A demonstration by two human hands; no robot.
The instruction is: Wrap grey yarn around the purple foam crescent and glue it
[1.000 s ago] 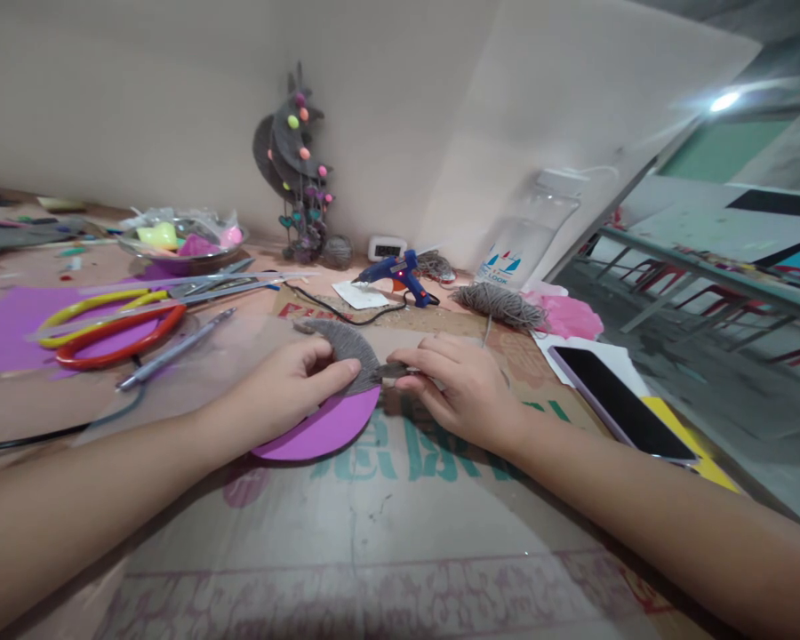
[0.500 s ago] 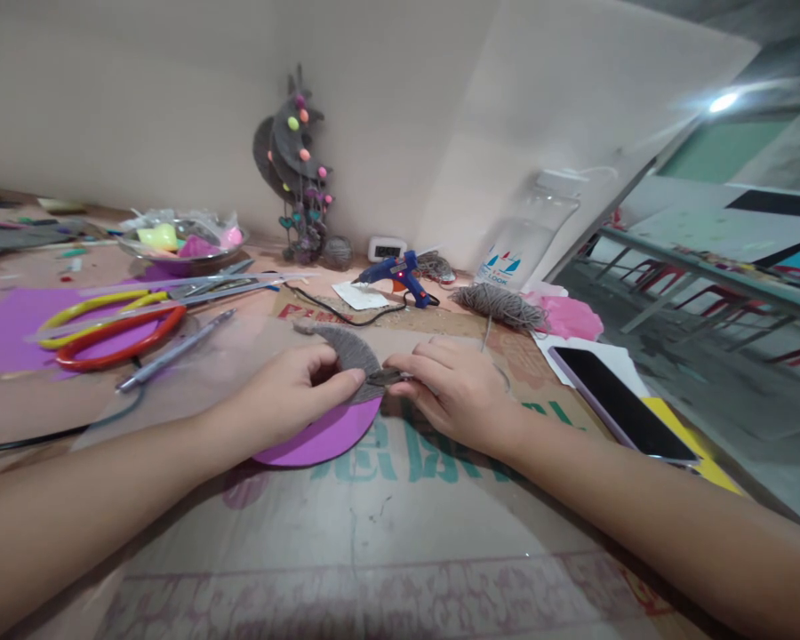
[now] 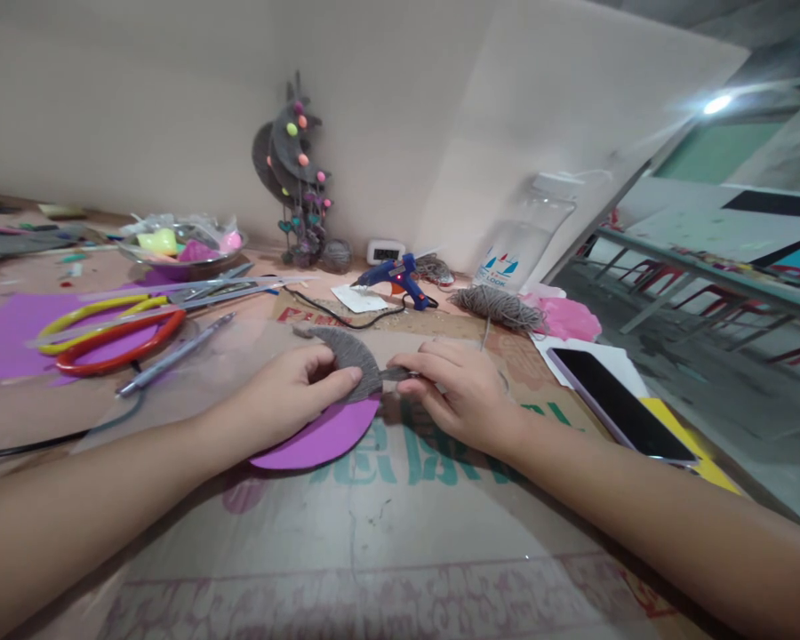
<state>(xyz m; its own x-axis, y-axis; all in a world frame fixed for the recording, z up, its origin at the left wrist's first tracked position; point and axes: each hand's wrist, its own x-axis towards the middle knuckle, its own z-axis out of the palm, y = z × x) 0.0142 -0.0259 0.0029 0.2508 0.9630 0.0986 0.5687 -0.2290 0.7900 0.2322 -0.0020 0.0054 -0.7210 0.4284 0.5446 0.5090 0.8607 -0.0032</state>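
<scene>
My left hand (image 3: 307,380) is closed on a crescent wrapped in grey yarn (image 3: 353,356), thumb on top and fingers behind. A purple rounded sheet (image 3: 333,437) lies under the crescent, its lower edge curving out below my left hand. To the right, my right hand (image 3: 457,391) pinches a short grey strand of yarn (image 3: 393,374) that reaches from the crescent's right edge to my fingertips. A ball of grey yarn (image 3: 497,307) lies beyond my right hand, with a thin thread trailing toward me.
A blue glue gun (image 3: 396,277) rests on a white card (image 3: 358,300) at the back. Scissors (image 3: 120,324), a pen (image 3: 173,356) and a bowl (image 3: 180,258) are at left. A phone (image 3: 620,404) and bottle (image 3: 524,236) stand right. A moon ornament (image 3: 290,151) leans on the wall.
My right hand has drawn slightly right, away from the crescent, so more of the grey yarn shows between them. My left hand keeps its hold, with its thumb shifted slightly left.
</scene>
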